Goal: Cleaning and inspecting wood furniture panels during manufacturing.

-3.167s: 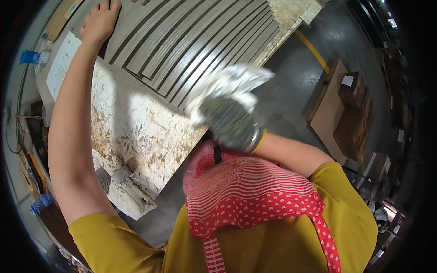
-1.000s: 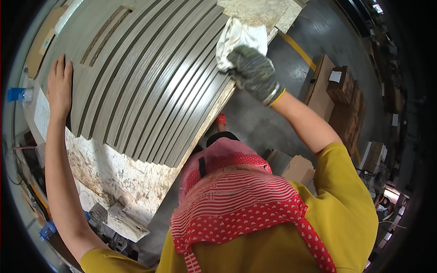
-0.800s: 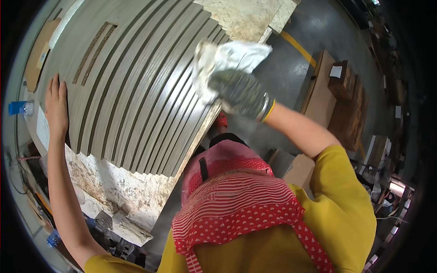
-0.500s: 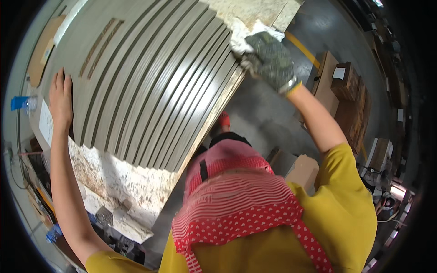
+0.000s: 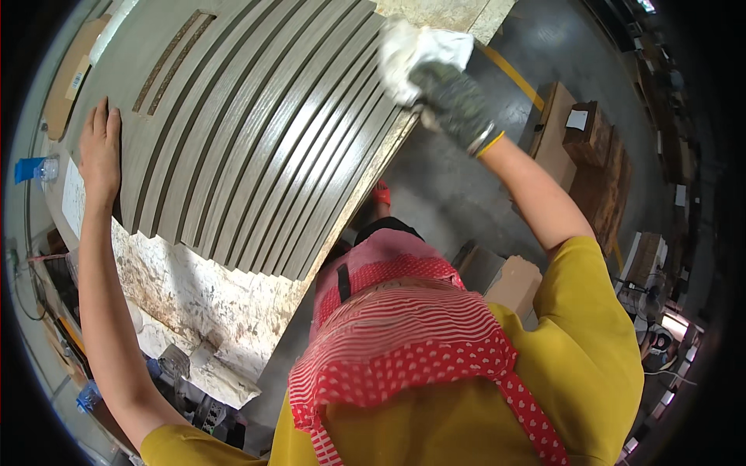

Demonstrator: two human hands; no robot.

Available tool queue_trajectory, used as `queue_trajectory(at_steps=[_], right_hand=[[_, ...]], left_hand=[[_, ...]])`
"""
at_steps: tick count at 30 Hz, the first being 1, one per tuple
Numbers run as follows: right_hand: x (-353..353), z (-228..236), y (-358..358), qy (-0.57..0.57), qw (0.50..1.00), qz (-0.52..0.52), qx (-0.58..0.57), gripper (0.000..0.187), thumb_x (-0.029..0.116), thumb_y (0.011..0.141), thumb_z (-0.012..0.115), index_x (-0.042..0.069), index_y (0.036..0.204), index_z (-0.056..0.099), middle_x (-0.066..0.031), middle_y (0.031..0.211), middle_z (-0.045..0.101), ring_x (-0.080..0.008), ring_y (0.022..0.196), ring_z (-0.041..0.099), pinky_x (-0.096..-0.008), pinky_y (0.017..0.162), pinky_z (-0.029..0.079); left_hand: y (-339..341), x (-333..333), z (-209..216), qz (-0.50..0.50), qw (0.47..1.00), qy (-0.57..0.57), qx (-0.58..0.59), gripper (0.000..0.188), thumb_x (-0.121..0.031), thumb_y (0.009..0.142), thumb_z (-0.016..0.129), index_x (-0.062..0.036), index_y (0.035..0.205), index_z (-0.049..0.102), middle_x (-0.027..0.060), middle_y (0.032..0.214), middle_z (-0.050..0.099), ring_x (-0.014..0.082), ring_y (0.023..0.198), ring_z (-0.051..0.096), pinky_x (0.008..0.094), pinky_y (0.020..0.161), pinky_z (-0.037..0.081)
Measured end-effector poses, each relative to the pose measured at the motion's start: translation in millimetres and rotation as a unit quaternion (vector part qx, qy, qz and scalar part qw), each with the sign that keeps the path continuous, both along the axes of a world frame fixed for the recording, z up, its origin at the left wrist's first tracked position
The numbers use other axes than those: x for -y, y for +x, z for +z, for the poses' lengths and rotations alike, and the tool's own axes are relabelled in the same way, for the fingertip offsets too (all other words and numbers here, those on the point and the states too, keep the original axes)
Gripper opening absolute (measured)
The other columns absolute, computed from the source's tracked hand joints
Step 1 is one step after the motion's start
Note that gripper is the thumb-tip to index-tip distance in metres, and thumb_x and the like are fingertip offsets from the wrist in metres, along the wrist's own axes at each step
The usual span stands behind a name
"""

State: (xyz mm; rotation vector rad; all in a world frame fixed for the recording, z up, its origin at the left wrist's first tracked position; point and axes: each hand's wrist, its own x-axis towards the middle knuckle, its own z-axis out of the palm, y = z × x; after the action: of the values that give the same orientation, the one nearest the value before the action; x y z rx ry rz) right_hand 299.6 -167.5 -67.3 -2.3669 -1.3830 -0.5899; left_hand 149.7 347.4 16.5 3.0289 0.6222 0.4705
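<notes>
Grey slats (image 5: 255,141), flat and wood-grained, crumpled cloth (image 5: 420,56) in gloved right hand (image 5: 452,99)

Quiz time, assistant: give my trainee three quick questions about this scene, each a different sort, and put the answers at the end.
1. What does the gloved right hand hold?
2. True or false: the left hand is gloved too.
3. The grey planks lie a) on the floor, b) on the stained table, c) in a box.

Key: 1. A white cloth. 2. False; it is bare. 3. b.
</notes>
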Motion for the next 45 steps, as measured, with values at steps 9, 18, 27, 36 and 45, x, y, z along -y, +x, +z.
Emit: queue_trajectory(at_steps=[9,18,27,36,45], right_hand=[[-55.2,-10.3,-105.8,0.018,0.966,0.201,-0.165,0.039,0.022,0.081,0.056,0.010,0.118,0.057,-0.0117,0.120,0.054,-0.0293,0.112,0.052,-0.0435,0.096,0.041],[21.8,-58.1,59.7,-0.033,0.965,-0.128,-0.225,0.041,0.024,0.071,0.062,0.004,0.107,0.058,-0.0137,0.106,0.058,-0.0289,0.088,0.055,-0.0401,0.084,0.046],[-38.5,-17.7,-40.5,-0.065,0.981,-0.037,-0.177,0.031,0.027,0.088,0.052,0.007,0.111,0.058,-0.0147,0.106,0.055,-0.0288,0.108,0.051,-0.0380,0.088,0.044],[-6.1,-4.4,26.1,0.211,0.919,-0.107,-0.314,0.031,0.029,0.087,0.051,0.004,0.104,0.059,-0.0164,0.101,0.058,-0.0312,0.093,0.059,-0.0412,0.079,0.048],[-81.4,14.4,-137.7,-0.025,0.989,0.043,-0.141,0.026,0.024,0.081,0.055,0.002,0.095,0.057,-0.0168,0.090,0.055,-0.0298,0.078,0.058,-0.0407,0.070,0.047]], left_hand=[[-5.1,1.1,0.0,0.001,1.000,0.003,-0.006,0.053,-0.046,0.096,0.031,-0.0175,0.141,0.036,0.0119,0.145,0.034,0.0287,0.133,0.032,0.0414,0.109,0.024],[2.6,10.4,5.4,0.002,1.000,-0.007,-0.012,0.052,-0.044,0.097,0.031,-0.0166,0.141,0.036,0.0125,0.144,0.034,0.0295,0.133,0.032,0.0394,0.109,0.023],[-15.6,7.4,7.0,0.001,1.000,-0.024,-0.017,0.051,-0.042,0.098,0.031,-0.0151,0.141,0.037,0.0144,0.144,0.034,0.0308,0.133,0.031,0.0391,0.109,0.023],[-4.2,10.6,8.2,-0.024,0.999,-0.035,0.003,0.050,-0.040,0.098,0.033,-0.0118,0.139,0.039,0.0142,0.142,0.037,0.0305,0.131,0.035,0.0385,0.108,0.025],[0.2,-7.3,-2.4,-0.006,1.000,0.000,-0.008,0.055,-0.046,0.095,0.033,-0.0137,0.139,0.038,0.0142,0.141,0.038,0.0298,0.131,0.035,0.0415,0.106,0.027]])
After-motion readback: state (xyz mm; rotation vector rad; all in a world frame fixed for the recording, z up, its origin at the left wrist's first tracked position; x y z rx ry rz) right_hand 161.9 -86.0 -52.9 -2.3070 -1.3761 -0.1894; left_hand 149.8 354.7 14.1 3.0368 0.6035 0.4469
